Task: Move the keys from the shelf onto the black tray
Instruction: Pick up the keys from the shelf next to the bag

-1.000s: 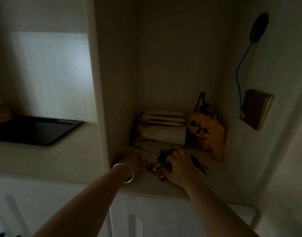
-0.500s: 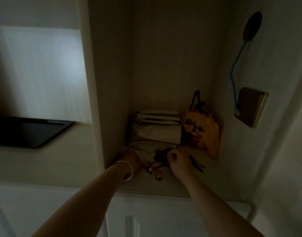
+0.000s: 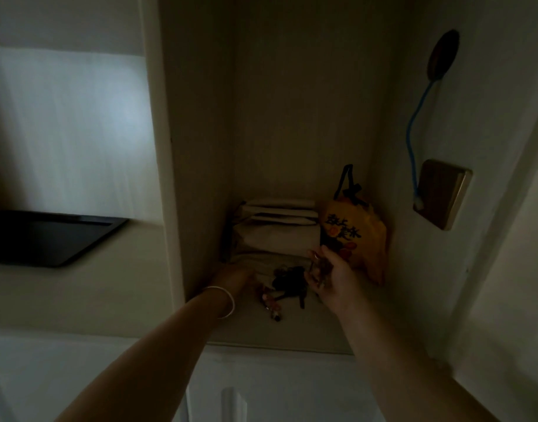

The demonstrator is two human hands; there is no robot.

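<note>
Head view: a dark bunch of keys [image 3: 287, 283] lies on the pale recessed shelf [image 3: 295, 330] at lower centre. The right hand [image 3: 333, 277] holds a few small keys; the left hand [image 3: 235, 277] touches the bunch, grip unclear. The flat black tray [image 3: 45, 239] sits centre-left.

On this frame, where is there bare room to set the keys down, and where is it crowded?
Free: the flat black tray left of the shelf's divider looks bare, as does the pale counter in front of it. Crowded: the shelf alcove, with folded beige cloth bags, a yellow printed pouch, the dark key bunch and both hands.
</note>
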